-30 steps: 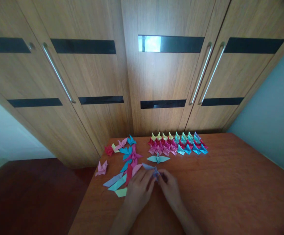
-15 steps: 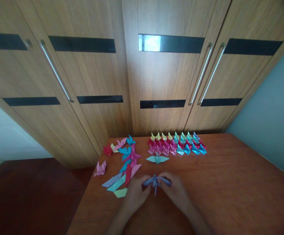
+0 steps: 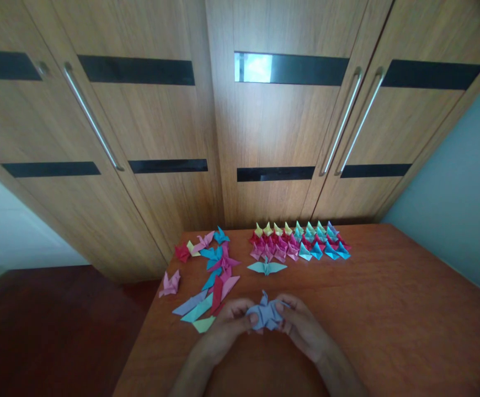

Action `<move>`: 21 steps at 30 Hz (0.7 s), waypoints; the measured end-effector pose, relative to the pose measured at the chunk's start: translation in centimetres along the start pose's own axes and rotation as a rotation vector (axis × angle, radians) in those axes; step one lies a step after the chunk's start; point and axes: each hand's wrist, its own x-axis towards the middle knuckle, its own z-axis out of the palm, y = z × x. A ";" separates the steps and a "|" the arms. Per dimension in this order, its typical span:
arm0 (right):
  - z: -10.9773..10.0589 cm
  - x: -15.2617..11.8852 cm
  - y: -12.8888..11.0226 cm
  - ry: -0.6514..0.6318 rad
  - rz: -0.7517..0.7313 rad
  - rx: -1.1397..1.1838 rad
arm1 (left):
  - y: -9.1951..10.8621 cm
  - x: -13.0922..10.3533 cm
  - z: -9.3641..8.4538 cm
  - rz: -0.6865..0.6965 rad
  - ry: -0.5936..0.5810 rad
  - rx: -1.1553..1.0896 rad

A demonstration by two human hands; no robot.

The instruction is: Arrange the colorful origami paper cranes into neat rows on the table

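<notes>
Fingers (image 3: 254, 318), left and right, pinched on a blue paper crane (image 3: 267, 314), wingspan crosswise, narrow tip forward.

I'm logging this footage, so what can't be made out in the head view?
In the head view:
Blue paper bird: parts covered by the left hand and right hand.
Yellow paper figures: bases hidden by the red row in front.
Table: near edge cut off by the picture's bottom.

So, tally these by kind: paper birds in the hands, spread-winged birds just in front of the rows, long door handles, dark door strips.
Bluish-purple bird, in left hand and right hand: 1
Spread-winged mint bird: 1
Long handles: 3
Dark strips: 8
Total: 13
</notes>
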 end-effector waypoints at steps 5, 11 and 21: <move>-0.1 0.2 1.5 0.033 0.001 0.348 | -0.8 -0.1 0.3 -0.042 0.001 -0.316; -0.9 0.1 1.8 -0.020 -0.021 0.438 | -1.1 -0.3 -0.1 -0.041 -0.013 -0.459; -1.4 0.8 1.5 0.165 -0.009 0.235 | -0.2 -0.3 0.0 -0.051 0.047 -0.407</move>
